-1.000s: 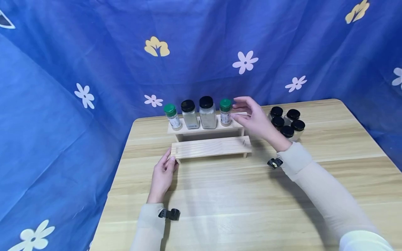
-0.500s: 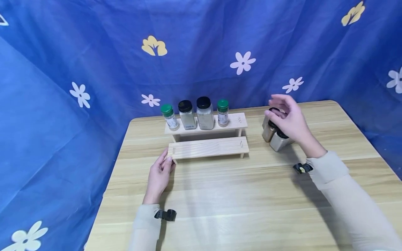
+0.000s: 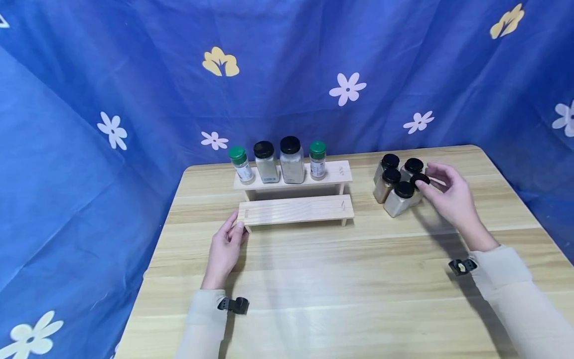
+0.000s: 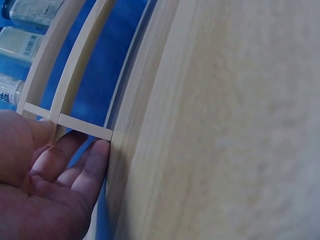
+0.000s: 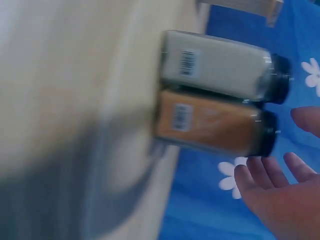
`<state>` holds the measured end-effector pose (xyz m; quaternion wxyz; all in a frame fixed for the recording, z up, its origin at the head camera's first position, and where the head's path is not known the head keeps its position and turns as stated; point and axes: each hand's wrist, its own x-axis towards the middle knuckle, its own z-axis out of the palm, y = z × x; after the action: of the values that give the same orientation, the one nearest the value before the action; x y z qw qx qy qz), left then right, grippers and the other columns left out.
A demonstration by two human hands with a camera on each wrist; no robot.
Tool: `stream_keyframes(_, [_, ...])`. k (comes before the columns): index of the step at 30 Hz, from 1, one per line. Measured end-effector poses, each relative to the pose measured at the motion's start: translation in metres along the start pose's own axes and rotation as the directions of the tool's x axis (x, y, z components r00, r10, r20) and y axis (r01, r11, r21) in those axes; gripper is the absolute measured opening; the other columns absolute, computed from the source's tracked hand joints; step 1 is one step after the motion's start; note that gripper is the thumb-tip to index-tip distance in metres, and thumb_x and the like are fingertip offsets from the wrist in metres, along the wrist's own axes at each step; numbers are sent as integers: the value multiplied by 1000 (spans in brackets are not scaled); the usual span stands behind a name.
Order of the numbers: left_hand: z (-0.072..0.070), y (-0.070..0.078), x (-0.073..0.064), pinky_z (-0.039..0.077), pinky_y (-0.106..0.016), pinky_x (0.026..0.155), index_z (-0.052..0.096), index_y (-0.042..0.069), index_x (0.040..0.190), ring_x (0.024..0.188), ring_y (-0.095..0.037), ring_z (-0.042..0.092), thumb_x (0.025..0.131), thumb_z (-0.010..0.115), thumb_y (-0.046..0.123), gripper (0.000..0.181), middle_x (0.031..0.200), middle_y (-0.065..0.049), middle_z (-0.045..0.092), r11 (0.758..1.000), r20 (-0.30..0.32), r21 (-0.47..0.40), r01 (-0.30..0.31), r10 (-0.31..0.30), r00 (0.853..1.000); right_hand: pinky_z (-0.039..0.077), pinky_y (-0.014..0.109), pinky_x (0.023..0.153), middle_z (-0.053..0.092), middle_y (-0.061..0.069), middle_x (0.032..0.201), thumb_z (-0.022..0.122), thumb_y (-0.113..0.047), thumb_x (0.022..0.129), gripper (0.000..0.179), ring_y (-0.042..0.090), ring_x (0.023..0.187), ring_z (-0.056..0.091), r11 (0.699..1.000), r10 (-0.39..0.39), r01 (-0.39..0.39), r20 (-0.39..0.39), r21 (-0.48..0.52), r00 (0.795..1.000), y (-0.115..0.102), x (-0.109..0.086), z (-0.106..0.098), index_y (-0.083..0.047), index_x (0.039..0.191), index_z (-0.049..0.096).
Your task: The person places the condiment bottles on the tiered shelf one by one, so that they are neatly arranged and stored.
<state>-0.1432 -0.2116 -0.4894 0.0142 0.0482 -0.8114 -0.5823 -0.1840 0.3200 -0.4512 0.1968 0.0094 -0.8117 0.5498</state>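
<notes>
My left hand (image 3: 224,252) grips the left end of a two-step wooden spice rack (image 3: 296,209); in the left wrist view its thumb and fingers are about the rack's end piece (image 4: 85,126). On the upper step stand two green-capped shakers and two black-lidded jars (image 3: 292,167). At the right, my right hand (image 3: 455,202) has its fingers spread about the black lid of a spice jar (image 3: 420,178) in a cluster of several. The right wrist view shows that jar's orange-brown contents (image 5: 210,122), with the thumb apart from its lid and the fingertips close beside it.
Beside it stand a pale-filled jar (image 3: 396,203), a brown-filled jar (image 3: 384,189) and two more behind. The light wooden table (image 3: 323,289) reaches back to a blue curtain (image 3: 278,89) with flower prints.
My right hand has moved from beside the right green-capped shaker on the upper step, over the jar cluster, to the cluster's right side. The left hand stays at the rack's end.
</notes>
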Motion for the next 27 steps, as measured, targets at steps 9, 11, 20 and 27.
stream_keyframes(9, [1, 3, 0, 58, -25, 107, 41, 18, 162, 138, -27, 60, 113, 49, 25, 50, 154, -18, 56, 999, 0, -40, 7, -8, 1000, 52, -2, 93, 57, -23, 113, 71, 3, 96, 47, -14, 105, 56, 999, 5, -2, 80, -47, 997, 24, -8, 5, 15, 138, 53])
stream_keyframes(11, [1, 4, -1, 58, -25, 107, 41, 18, 162, 138, -27, 60, 113, 49, 25, 50, 154, -19, 56, 999, -2, -41, 10, -10, 1000, 51, -3, 93, 57, -21, 112, 70, 4, 96, 46, -15, 104, 56, 999, -2, 6, 91, -52, 996, 27, -9, 6, 15, 137, 53])
stream_keyframes(20, [1, 3, -2, 58, -26, 107, 43, 17, 161, 137, -28, 61, 113, 50, 25, 49, 150, -19, 60, 999, -7, -37, 0, -1, 1000, 45, -6, 98, 64, 10, 125, 71, -5, 99, 45, -22, 106, 51, 988, -39, 50, 74, -143, 996, 27, -13, 5, 11, 138, 57])
stream_keyframes(27, [1, 3, -2, 58, -26, 107, 42, 18, 162, 137, -29, 61, 113, 49, 25, 50, 151, -20, 58, 999, -5, -37, 9, -9, 1000, 47, -6, 92, 56, -30, 113, 72, -17, 101, 49, -18, 104, 54, 987, 16, -7, 59, -160, 998, 2, -8, -12, 5, 142, 57])
